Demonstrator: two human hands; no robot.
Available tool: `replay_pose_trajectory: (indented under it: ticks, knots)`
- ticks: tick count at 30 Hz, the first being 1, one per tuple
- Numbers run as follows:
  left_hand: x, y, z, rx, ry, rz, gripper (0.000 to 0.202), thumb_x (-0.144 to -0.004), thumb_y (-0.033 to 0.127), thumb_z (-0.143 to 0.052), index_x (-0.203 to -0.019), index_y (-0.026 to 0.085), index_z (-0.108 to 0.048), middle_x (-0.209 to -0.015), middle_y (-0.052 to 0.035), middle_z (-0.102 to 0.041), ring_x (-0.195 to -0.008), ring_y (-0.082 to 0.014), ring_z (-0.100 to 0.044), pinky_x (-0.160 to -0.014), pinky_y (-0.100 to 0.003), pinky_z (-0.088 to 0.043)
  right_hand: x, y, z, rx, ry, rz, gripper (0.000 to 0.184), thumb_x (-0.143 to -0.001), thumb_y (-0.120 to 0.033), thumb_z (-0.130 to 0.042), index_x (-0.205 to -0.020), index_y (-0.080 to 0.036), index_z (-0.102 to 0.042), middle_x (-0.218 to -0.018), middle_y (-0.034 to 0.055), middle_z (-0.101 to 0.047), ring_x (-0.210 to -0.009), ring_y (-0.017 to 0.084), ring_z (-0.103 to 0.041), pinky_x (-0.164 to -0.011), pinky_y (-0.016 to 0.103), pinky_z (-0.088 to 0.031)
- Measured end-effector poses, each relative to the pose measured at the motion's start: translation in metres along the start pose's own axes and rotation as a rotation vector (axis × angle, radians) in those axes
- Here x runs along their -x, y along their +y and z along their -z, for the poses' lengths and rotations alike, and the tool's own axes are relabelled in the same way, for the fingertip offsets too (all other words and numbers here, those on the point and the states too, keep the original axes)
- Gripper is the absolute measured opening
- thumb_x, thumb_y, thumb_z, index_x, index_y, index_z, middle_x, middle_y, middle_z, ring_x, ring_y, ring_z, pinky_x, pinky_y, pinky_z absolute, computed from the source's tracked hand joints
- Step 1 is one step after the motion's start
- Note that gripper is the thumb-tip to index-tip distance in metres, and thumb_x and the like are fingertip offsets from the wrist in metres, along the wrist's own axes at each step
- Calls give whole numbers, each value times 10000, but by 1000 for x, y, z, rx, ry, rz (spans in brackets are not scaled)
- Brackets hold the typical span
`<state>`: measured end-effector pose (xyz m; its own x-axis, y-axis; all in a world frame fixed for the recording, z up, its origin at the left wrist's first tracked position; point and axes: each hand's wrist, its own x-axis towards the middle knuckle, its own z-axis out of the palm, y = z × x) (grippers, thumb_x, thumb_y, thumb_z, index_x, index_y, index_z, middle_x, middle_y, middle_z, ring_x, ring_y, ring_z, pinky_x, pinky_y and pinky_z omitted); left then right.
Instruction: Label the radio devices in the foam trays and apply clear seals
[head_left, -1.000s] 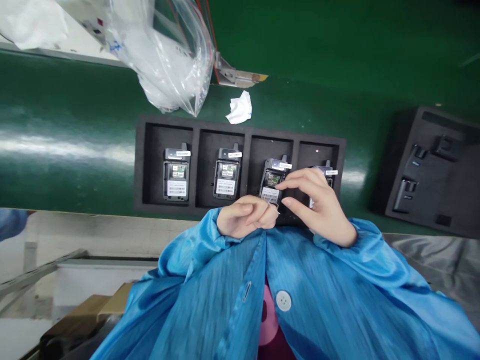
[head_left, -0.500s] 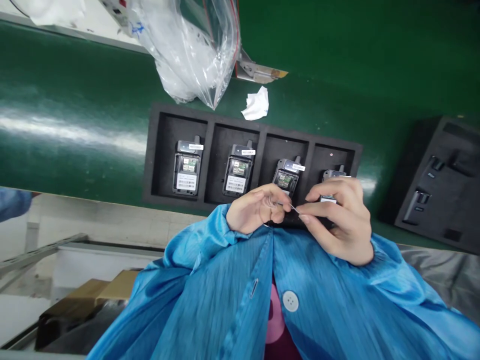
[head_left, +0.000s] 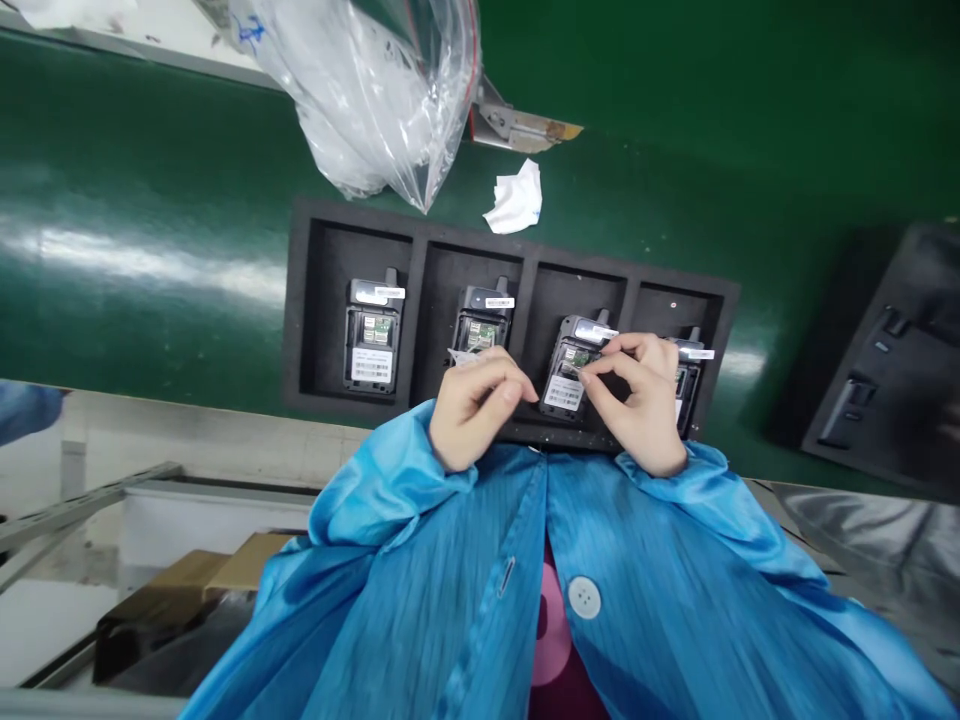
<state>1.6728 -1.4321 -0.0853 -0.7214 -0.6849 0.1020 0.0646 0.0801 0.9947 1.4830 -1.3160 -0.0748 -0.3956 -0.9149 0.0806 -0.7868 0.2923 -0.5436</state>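
A black foam tray (head_left: 295, 300) holds several handheld radios, one per compartment, with their backs uncovered. My right hand (head_left: 637, 400) reaches over the radio (head_left: 564, 392) in the third compartment. Its thumb and fingertips are pinched at the radio's uncovered slots; what they hold there is too small to make out. Curled closed, my left hand (head_left: 480, 408) is just left of that radio. A small clear plastic piece (head_left: 463, 357) sticks out of it, over the second radio (head_left: 484, 325). The fourth radio (head_left: 686, 375) is partly hidden behind my right hand; the first radio (head_left: 372, 340) shows fully.
A clear zip bag (head_left: 375, 100) with white contents lies behind the tray, beside a metal blade-like tool (head_left: 525, 130) and a crumpled white paper scrap (head_left: 515, 198). Another black foam tray (head_left: 885, 370) with dark parts is at the right. Cardboard boxes (head_left: 165, 610) stand below the bench.
My hands were together over the tray's front edge with a thin piece between them. They have parted: the right moved forward onto the third radio, the left moved leftward with the clear plastic.
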Motion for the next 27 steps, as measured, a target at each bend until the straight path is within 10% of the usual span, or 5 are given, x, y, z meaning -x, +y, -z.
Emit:
replay_pose_trajectory:
  ticks: [9,27]
  knots:
    - [-3,-10,-8,-921,-350,-252,349,-924,395,-472,-1154,244,-686,-867,-73,-553,-783,-201,-457,-700,-351,-359,-5,10,-7,66,98,-12,72,-830,-280,-640,-788,-232,-674,-984,27,-581,-1007,214,-506,-935,443,-370]
    - [0,-9,-18,-1164,-336,-217,460,-923,506,-453,-1313,302,-589,-896,-87,-548,-829,-234,-457,-688,-357,-302,-4,11,-11,135,128,14,72,-835,-250,-598,-821,-219,-661,-1008,57,-557,-1033,241,-492,-932,471,-385]
